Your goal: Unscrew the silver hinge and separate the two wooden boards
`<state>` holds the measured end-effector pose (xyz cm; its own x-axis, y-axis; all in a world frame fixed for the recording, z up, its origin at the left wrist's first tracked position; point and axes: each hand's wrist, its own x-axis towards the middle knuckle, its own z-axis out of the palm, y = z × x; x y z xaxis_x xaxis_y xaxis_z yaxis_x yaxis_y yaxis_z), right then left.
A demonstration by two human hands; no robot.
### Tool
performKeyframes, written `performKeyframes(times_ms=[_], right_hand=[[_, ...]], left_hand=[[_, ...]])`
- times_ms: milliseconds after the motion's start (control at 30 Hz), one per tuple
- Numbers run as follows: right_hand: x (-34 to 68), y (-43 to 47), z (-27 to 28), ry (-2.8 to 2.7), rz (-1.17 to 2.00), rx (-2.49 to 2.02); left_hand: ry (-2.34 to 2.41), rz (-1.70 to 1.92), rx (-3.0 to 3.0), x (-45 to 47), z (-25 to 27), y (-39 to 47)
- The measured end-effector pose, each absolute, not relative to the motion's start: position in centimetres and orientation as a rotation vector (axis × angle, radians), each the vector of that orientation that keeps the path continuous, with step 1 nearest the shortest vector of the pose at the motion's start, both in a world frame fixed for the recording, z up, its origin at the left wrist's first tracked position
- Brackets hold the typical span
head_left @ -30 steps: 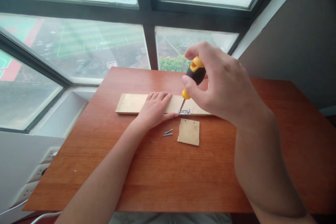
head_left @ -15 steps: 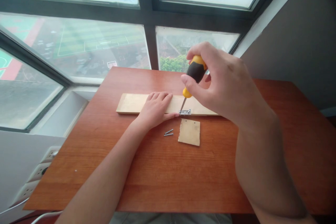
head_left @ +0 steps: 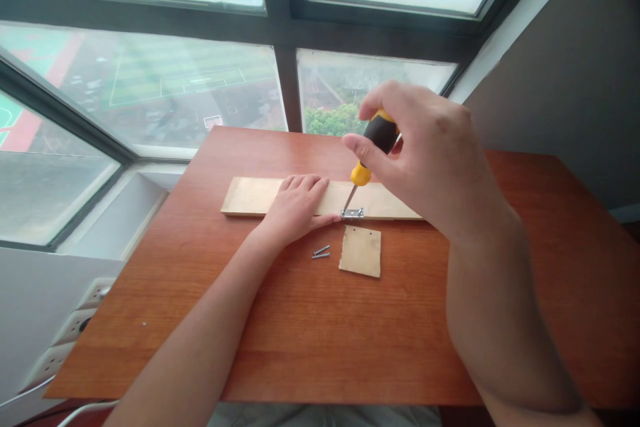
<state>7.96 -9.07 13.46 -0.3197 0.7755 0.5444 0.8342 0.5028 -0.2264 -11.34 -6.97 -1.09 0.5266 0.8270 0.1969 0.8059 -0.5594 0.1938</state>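
A pale wooden board [head_left: 250, 197] lies across the table, with a small metal hinge [head_left: 353, 213] at its near edge. My left hand [head_left: 299, 203] rests flat on the board, fingers stretched out and thumb reaching to the hinge's left end. Wrapped round the black and yellow handle of a screwdriver [head_left: 380, 132] is my right hand [head_left: 430, 153]. The screwdriver is tilted, its handle leaning right and its tip at the left part of the hinge. Whatever the tip touches is too small to make out. My right hand and forearm cover the board's right end.
Two screws [head_left: 321, 253] lie on the brown table [head_left: 320, 333] in front of the board. To their right is a thin square wood piece [head_left: 361, 252] with two small holes. Windows stand behind the table, and wall sockets [head_left: 67, 337] are at the left.
The screwdriver's handle has leaned slightly further right with my right hand, and the grip on it has shifted a little. Its tip stays at the hinge; my left hand has not moved.
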Motion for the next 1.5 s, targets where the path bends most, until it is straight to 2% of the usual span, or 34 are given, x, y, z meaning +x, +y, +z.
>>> performKeyframes(times_ms=[167, 467, 733, 900, 1133, 1367, 1500], right_hand=[[8.08, -9.48, 13.76, -2.233, 0.013, -1.094], [7.91, -8.9, 13.34, -2.097, -0.166, -1.397], [7.97, -9.53, 13.86, -2.285, 0.007, -1.157], [7.67, -9.21, 13.58, -2.191, -0.13, -1.303], [7.82, -9.69, 14.02, -2.255, -0.01, -1.191], [7.47, -9.09, 13.61, -2.171, -0.184, -1.36], [7.56, -9.16, 13.72, -2.182, -0.162, -1.345]], left_hand=[[1.433, 0.406, 2.677, -11.36, -1.05, -6.98], [1.433, 0.403, 2.681, -11.37, -1.1, -6.95], [1.432, 0.407, 2.683, -11.41, -1.09, -6.98], [1.444, 0.402, 2.696, -11.32, -1.02, -7.03], [1.433, 0.399, 2.685, -11.39, -1.04, -6.98], [1.452, 0.398, 2.703, -11.34, -1.1, -7.02], [1.451, 0.394, 2.709, -11.35, -1.12, -6.98]])
